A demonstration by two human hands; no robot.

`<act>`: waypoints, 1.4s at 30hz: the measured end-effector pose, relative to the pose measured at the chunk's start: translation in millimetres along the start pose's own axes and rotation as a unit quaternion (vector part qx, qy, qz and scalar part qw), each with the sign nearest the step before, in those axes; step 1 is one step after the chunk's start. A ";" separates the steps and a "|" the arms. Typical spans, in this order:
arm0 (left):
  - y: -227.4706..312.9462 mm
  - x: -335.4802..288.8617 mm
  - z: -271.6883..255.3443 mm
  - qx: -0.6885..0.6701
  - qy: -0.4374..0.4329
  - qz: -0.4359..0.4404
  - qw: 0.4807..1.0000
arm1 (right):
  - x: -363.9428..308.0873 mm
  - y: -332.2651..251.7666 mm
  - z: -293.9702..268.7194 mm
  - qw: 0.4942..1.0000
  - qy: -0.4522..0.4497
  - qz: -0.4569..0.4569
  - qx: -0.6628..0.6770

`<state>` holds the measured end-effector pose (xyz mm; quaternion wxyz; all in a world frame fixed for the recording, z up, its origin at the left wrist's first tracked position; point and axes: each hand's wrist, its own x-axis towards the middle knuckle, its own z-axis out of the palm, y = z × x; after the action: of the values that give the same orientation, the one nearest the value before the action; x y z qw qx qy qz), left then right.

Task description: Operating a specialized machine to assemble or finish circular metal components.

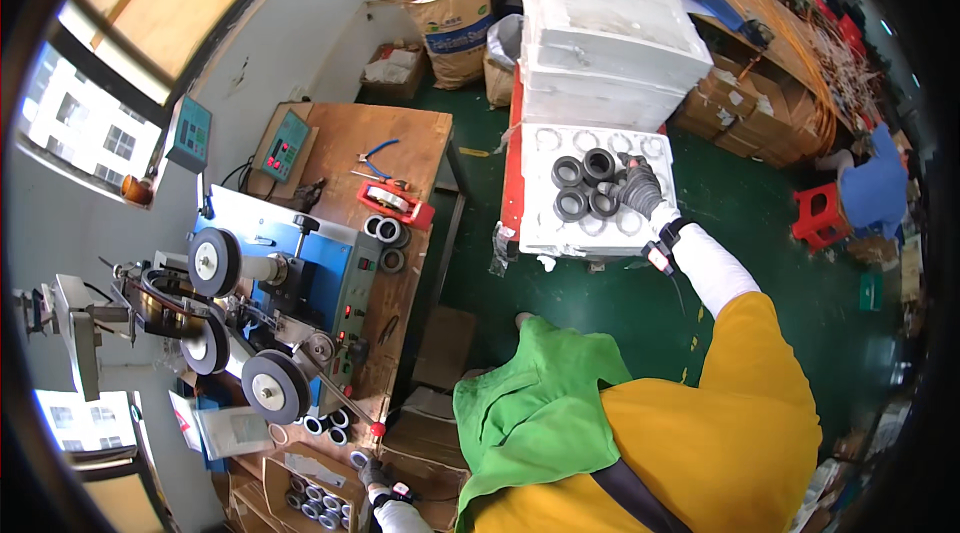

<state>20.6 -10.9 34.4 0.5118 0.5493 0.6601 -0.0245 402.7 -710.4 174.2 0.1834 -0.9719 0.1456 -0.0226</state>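
My right hand [638,187], in a dark grey striped glove, reaches over a white foam tray [655,223] at the upper middle. Its fingers curl down at a small cluster of black rings [567,171], with the thumb side on the nearest black ring [601,204]; the palm side is hidden. Low in the view, my left hand [375,475], also gloved, pinches a silver-grey ring [359,458]. That ring is just above the edge of a cardboard box [312,461] holding several rings [322,506]. Both wrists carry strapped devices.
A blue machine [330,278] with black wheels [275,386] and a red-knobbed lever [376,429] stands on the wooden bench [400,133]. Loose rings [388,230], a red tape dispenser [396,203] and pliers [378,155] lie there. Foam boxes [615,43] are stacked behind the tray.
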 end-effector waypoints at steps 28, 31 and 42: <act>-94.4 -40.9 -83.0 -0.190 -0.031 -0.048 0.980 | -92.5 -430.7 54.4 0.763 -0.148 -0.610 0.156; -101.0 -54.7 -97.9 -0.160 -0.017 -0.037 0.986 | -111.9 -476.0 74.8 0.729 -0.136 -0.655 0.142; -198.1 -125.9 -106.7 -0.273 0.117 -0.185 0.937 | -130.6 -551.2 121.6 0.639 -0.173 -0.749 -0.024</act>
<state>-213.3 -114.0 68.6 0.5476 0.2554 0.7866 0.1269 441.0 -139.1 262.3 0.1022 -0.7388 -0.6658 0.0203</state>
